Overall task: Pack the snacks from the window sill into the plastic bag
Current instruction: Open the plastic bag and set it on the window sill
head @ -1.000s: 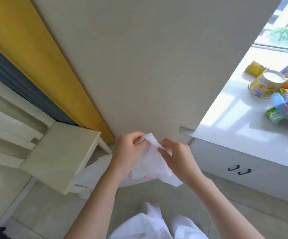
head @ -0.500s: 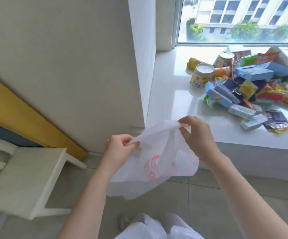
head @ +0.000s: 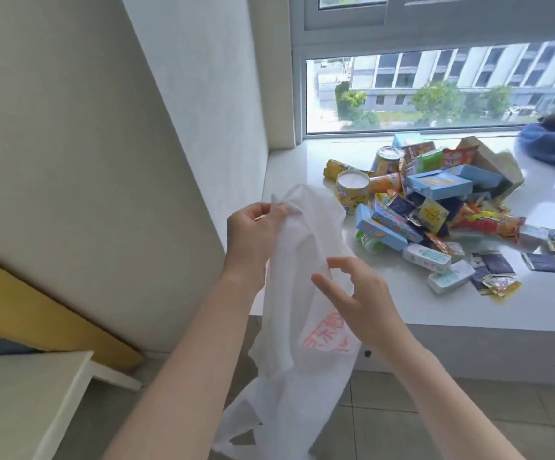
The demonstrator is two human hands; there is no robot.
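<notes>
Bag: thin white plastic bag with pink print (head: 302,293) hangs at centre frame, in front of the sill's near edge, its lower end trailing toward the tiled floor (head: 402,419).
Left hand: left hand (head: 253,230) pinches the bag's top edge between thumb and fingers.
Right hand: right hand (head: 359,300) has its fingers spread and loose, fingertips at the bag's side; a firm grip cannot be told.
Snacks: heap of coloured snack boxes, cans and packets (head: 435,207) lies right of centre, on the white window sill (head: 302,167).
Can: yellow can with white lid (head: 351,191) is nearest the bag.
Room: bare sill between heap and left wall; white stool (head: 20,403) at lower left.
</notes>
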